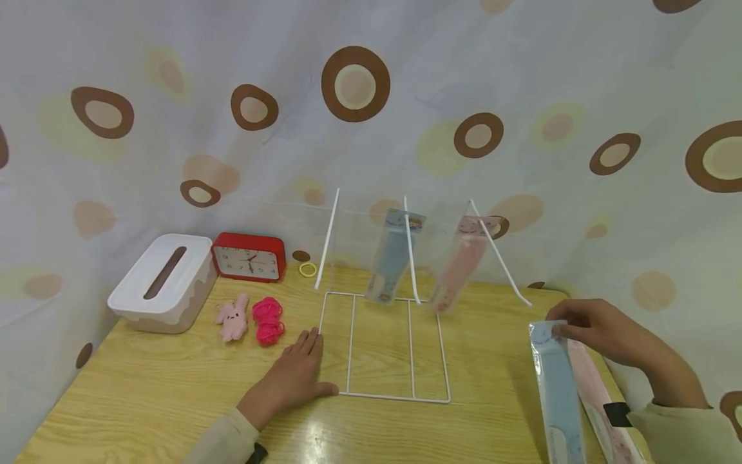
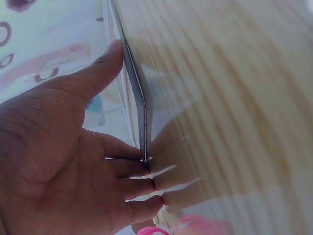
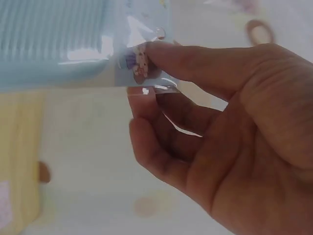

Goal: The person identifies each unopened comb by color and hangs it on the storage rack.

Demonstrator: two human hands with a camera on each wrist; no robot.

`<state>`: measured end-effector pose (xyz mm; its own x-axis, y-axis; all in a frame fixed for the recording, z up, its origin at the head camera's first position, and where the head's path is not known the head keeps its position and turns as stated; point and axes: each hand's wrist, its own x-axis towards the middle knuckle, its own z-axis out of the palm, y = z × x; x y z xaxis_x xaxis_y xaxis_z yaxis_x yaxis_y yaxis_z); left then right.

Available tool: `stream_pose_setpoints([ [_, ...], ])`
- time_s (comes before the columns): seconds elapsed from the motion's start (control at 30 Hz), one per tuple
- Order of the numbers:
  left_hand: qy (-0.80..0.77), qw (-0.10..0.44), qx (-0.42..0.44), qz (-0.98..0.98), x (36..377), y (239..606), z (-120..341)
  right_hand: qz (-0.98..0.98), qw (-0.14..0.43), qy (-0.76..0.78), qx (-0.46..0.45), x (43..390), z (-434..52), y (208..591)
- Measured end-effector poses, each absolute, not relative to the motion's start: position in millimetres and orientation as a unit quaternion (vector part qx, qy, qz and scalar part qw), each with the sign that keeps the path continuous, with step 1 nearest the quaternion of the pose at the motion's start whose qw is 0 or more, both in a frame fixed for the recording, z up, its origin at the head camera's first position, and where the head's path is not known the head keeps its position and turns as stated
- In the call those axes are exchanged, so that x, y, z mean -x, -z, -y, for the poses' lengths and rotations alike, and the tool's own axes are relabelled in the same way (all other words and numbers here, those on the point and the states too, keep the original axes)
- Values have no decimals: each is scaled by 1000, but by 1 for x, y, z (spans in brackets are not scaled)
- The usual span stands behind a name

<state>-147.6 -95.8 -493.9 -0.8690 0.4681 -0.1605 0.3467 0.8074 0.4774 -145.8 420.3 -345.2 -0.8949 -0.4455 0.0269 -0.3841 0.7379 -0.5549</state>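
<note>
Patterned fabric (image 1: 406, 64) forms the background behind a wood-grain desk (image 1: 481, 386). Positioned toward the back edge, at mid-width, is a white wire rack (image 1: 350, 348) consisting of a flat base frame and three raised prongs. A hanging blue packet (image 1: 391, 258) is located at the middle prong (image 1: 413, 267); a hanging pink packet (image 1: 462, 270) is located at the right prong (image 1: 503, 264). Left hand (image 1: 292, 374): palm down, fingers extended along the base's left rail, thumb touching its front left corner; nothing is gripped. Right hand (image 1: 599, 332): thumb and fingers pinch the top end of a blue film-wrapped packet (image 1: 558, 386) at the desk's right edge, just beside a lower pink packet (image 1: 594, 393). Toward the back left corner stand a white tissue box (image 1: 191, 283) and, adjacent to it, a red alarm clock (image 1: 249, 258). Forward of the clock lie a pink plush bunny (image 1: 234, 320) and pink yarn (image 1: 268, 321); a yellow ring (image 1: 308, 264) lies near the back edge.
</note>
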Motion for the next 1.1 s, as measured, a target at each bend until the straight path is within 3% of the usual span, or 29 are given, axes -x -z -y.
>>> stream_pose_setpoints([
  [0.3,-224,141,-213,-941,148,493,95,-886,63,361,285,96,-356,294],
  [0.63,-230,135,-214,-940,146,492,95,-866,-106,355,337,79,-269,275],
  [0.8,-226,134,-217,-940,146,491,93,-857,-172,355,332,78,-231,273],
  [1.1,-232,137,-212,-939,144,489,94,-830,-179,387,359,107,-204,279],
])
